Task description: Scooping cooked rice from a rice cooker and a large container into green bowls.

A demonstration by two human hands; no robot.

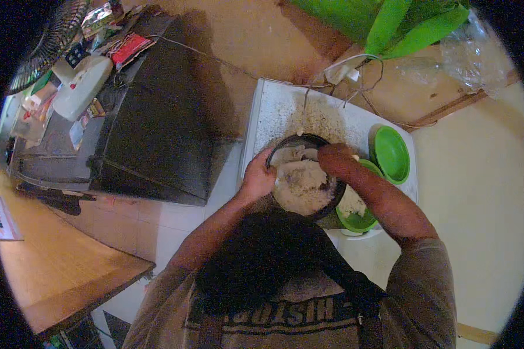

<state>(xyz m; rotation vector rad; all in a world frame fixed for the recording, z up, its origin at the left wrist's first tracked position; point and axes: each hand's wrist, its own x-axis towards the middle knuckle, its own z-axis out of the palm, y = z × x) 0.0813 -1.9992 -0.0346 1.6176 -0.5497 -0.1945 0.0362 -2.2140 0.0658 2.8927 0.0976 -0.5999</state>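
Note:
A round dark pot (338,197) holds a mass of cooked rice (303,185), with some of its inner wall bare at the far side. My left hand (260,173) grips the pot's left rim. Curled over the far right part of the pot is my right hand (338,162); its fingers are hidden, so whatever it may hold cannot be made out. Beneath my right forearm sits a green plastic bowl (361,223) with rice (352,204) in it, partly covered by the arm. Another green bowl (392,153) stands to the right, with no food visible inside.
The pot and bowls rest on a speckled white appliance top (276,102). Cables (367,87) run behind it, near green leaf-like shapes (419,30). A dark cabinet (157,122) at left carries packets and a fan (54,48). A wooden table (78,266) stands lower left.

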